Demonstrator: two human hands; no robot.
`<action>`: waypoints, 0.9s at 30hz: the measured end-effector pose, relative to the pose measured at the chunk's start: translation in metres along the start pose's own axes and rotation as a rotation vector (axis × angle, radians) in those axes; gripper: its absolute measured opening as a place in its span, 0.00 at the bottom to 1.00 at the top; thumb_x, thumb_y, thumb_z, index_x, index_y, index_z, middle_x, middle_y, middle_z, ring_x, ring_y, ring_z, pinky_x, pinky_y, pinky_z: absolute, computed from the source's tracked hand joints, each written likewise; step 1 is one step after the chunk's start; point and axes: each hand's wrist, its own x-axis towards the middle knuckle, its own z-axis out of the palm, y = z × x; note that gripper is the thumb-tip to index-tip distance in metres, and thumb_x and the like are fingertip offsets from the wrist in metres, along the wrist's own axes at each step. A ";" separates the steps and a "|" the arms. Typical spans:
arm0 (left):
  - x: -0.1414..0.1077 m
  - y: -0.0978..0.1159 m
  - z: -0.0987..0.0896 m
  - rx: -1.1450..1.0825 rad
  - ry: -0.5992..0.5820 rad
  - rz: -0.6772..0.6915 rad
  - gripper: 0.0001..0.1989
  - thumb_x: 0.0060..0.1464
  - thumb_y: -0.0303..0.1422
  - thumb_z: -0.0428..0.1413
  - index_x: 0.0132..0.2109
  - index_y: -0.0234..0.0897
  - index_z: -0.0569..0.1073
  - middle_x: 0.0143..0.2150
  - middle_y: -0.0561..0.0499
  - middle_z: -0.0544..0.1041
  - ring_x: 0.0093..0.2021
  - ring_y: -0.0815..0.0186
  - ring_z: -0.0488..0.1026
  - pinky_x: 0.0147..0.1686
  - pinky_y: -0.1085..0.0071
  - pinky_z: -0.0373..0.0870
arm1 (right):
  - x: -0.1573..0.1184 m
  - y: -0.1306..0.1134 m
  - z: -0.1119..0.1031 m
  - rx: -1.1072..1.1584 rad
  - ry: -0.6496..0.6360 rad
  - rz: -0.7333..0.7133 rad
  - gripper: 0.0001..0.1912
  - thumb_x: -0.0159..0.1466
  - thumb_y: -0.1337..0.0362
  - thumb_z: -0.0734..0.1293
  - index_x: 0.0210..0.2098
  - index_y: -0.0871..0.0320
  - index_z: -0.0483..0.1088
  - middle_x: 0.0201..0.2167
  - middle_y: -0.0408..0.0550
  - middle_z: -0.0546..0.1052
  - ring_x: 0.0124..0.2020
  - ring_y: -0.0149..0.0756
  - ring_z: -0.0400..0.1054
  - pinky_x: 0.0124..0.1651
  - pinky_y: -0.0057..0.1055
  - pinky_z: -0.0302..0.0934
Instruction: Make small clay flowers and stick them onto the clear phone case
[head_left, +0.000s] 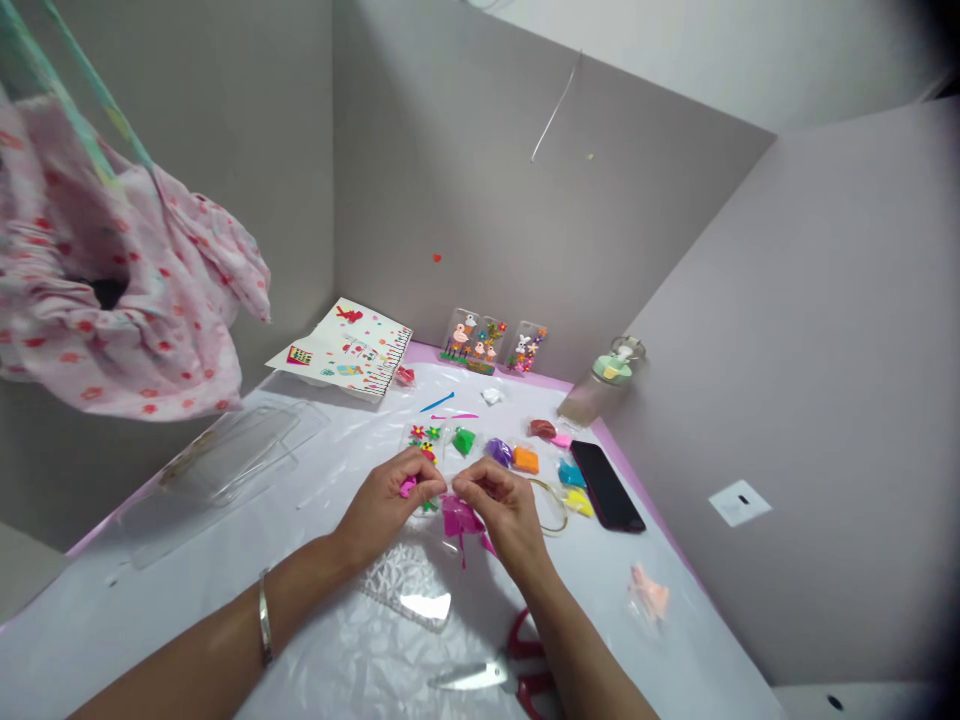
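My left hand (382,500) is closed, with a lump of pink clay (407,487) between its fingers. My right hand (508,508) is pinched just beside it, fingertips nearly meeting the left ones; what it grips is too small to make out. Right below the fingertips is magenta clay (461,518) in a clear wrapper, with a thin strand hanging down. Partly behind my left hand lies a clear sheet with clay flowers (426,435). Closer to me rests a clear textured phone case (409,590). Scissors with red handles (474,677) lie partly under my right forearm.
Wrapped clay in green (463,440), purple (499,452), orange (526,460) and other colours lies beyond my hands. A black phone (607,487) and a bottle (592,390) are at right. Decorated cases (460,338) lean on the wall; clear packaging (232,455) sits left, below hanging cloth (150,290).
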 end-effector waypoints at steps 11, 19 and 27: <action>0.002 0.004 -0.004 -0.019 0.031 -0.061 0.09 0.60 0.37 0.56 0.33 0.37 0.73 0.32 0.53 0.71 0.35 0.65 0.68 0.40 0.69 0.62 | 0.003 0.003 -0.003 0.145 0.038 0.096 0.12 0.59 0.56 0.73 0.31 0.60 0.75 0.24 0.41 0.71 0.25 0.29 0.61 0.30 0.26 0.53; 0.001 0.005 -0.005 -0.009 0.009 -0.034 0.09 0.60 0.35 0.55 0.32 0.37 0.70 0.30 0.55 0.67 0.33 0.67 0.64 0.36 0.70 0.60 | 0.004 0.003 0.000 0.250 -0.026 0.134 0.10 0.57 0.59 0.75 0.32 0.59 0.75 0.27 0.41 0.73 0.27 0.28 0.62 0.32 0.25 0.54; 0.001 0.005 -0.002 -0.062 -0.036 -0.071 0.09 0.60 0.38 0.57 0.37 0.37 0.73 0.33 0.54 0.70 0.36 0.66 0.67 0.40 0.70 0.62 | 0.002 0.001 -0.001 0.140 0.006 0.096 0.07 0.58 0.63 0.73 0.27 0.59 0.74 0.22 0.40 0.70 0.25 0.28 0.59 0.29 0.26 0.51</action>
